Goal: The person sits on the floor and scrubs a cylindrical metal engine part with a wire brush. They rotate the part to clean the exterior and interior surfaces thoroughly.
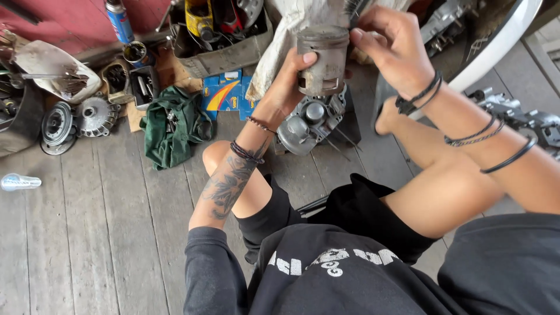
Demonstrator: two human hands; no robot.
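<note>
A: What does the left hand (289,81) have?

B: A grey metal piston (322,58), held upright in front of the person. The fingers wrap round the far side of its skirt and the thumb presses the near side, so the hand is closed firmly on it.

A: And the right hand (388,46)?

B: It sits at the piston's upper right edge, fingertips curled and pinched near the crown. Something bristly and dark shows just above the fingers, but I cannot tell what it is, nor whether the hand grips it.

A: Where is the piston relative to everything else?

B: Raised well off the wooden floor (105,216), above the person's bent knees. Directly below it on the floor lies a grey engine cylinder head (312,122). Behind it hangs a pale, dirty cloth (286,41).

A: What lies to the left?

B: A crumpled green cloth (172,125) with small metal parts on it, and beside it some blue and yellow cartons (224,93). Further left are two round finned engine parts (76,119), and a clear plastic bottle (17,182) lies alone near the edge.

A: And at the back?

B: A metal tray (224,55) of tools, with a blue spray can (119,20) standing to its left. More grey engine castings (525,119) lie at the right.
</note>
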